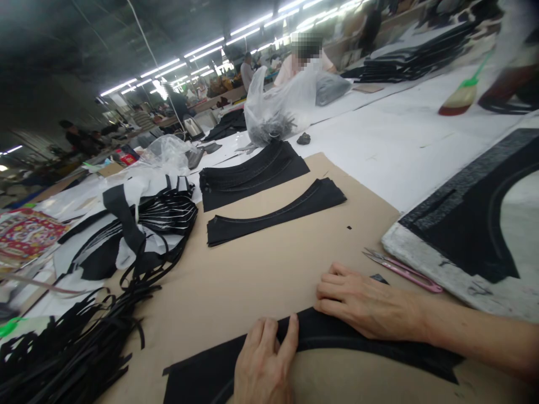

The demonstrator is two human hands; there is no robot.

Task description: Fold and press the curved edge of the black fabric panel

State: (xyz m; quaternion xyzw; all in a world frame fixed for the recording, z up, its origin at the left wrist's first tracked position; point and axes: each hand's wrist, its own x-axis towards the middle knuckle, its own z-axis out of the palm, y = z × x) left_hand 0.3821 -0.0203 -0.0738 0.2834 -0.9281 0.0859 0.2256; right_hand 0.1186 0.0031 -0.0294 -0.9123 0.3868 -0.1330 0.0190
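Observation:
A curved black fabric piece (324,331) lies along the near edge of the brown cardboard (269,275). My left hand (265,359) presses on its left-middle part, fingers bent and thumb a little apart at the upper edge. Farther right, my right hand (362,300) has its fingers curled over the same upper edge. Both palms hide parts of the fabric. Just beyond my right hand is a small dark scrap (379,279). Pink-handled scissors (406,272) rest beside it. Two stacks of curved black pieces, one nearer (275,213) and one farther (252,174), sit ahead.
Black strips (71,348) heap at the left, below a bundle of black and white pieces (138,224). On the right a pale board (421,269) carries a large black piece (467,207). A plastic bag (280,104) and a green-tipped bottle (458,98) stand farther back. People work beyond.

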